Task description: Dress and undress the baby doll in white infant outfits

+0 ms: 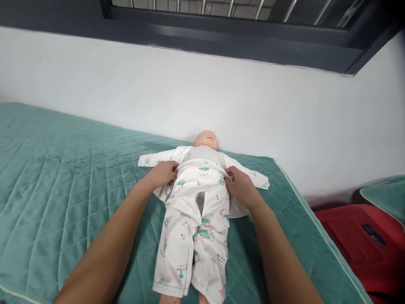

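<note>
A baby doll lies on its back on a green quilted cover, its head by the wall. White patterned trousers cover its legs up to the waist, with its feet showing at the bottom. Beneath it a matching white top is spread, sleeves stretched out to both sides. My left hand pinches the trousers' waist edge at the left side of the picture. On the opposite side, my right hand has its fingers closed on the same waistband.
The green quilted cover runs under the doll, against a white wall. Above is a dark window frame with metal bars. A red plastic object stands beyond the right edge, beside another green cover.
</note>
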A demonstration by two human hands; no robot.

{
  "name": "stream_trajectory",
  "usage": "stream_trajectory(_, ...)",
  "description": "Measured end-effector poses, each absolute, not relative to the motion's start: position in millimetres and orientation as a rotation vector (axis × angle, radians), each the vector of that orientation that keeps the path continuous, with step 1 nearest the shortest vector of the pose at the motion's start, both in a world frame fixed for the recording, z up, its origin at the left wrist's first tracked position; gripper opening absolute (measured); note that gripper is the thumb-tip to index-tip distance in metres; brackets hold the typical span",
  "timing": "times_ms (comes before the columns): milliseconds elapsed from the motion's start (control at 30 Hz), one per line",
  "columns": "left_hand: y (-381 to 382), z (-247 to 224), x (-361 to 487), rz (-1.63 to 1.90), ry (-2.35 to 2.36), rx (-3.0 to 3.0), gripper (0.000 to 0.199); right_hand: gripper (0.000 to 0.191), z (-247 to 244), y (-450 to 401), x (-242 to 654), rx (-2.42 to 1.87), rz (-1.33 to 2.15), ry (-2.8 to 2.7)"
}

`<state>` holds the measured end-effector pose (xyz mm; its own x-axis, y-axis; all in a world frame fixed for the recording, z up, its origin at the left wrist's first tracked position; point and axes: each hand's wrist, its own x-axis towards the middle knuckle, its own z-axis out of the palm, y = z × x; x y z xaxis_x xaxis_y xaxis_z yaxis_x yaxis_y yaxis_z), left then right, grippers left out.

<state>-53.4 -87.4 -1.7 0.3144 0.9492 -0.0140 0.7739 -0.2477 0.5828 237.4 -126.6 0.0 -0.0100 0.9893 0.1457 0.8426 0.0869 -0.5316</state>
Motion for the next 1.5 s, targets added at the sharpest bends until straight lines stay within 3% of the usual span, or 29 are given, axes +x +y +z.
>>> stream_trajectory(200, -83.0, -13.1, -46.2, 0.418, 1.687, 2.197, 0.024, 0.005, -8.3, -125.8, 233.3, -1.965, 0.288, -1.845)
stream_trajectory(500, -88.8, -2.6, -41.9, 0.510, 1.558, 2.129, 0.027, 0.022, -24.4, -123.1, 236.8, -1.721, 0.748, -1.591)
stream_trajectory(733, -93.4, 7.2, -48.1, 0.631, 1.264, 1.949, 0.027, 0.027, -24.6, -127.6, 234.3, -1.274, 1.251, -1.294)
stream_trajectory(900, -95.4, 10.4, -46.6, 0.706, 1.172, 1.671, 0.030, 0.026, -20.9, -129.5, 234.2, -1.127, 1.392, -1.130)
stream_trajectory(1067, -99.7, 15.5, -43.2, 0.697, 1.116, 1.503, 0.036, 0.028, -17.9, -131.3, 235.1, -1.159, 1.410, -1.107)
stream_trajectory(1233, -99.1, 16.2, -46.0, 0.661, 1.126, 1.729, 0.037, 0.033, -17.1, -131.7, 235.3, -1.224, 1.343, -1.272)
stream_trajectory(1500, -99.3, 17.2, -42.6, 0.607, 1.272, 1.827, 0.033, 0.026, -23.4, -123.1, 240.5, -1.386, 1.207, -1.392)
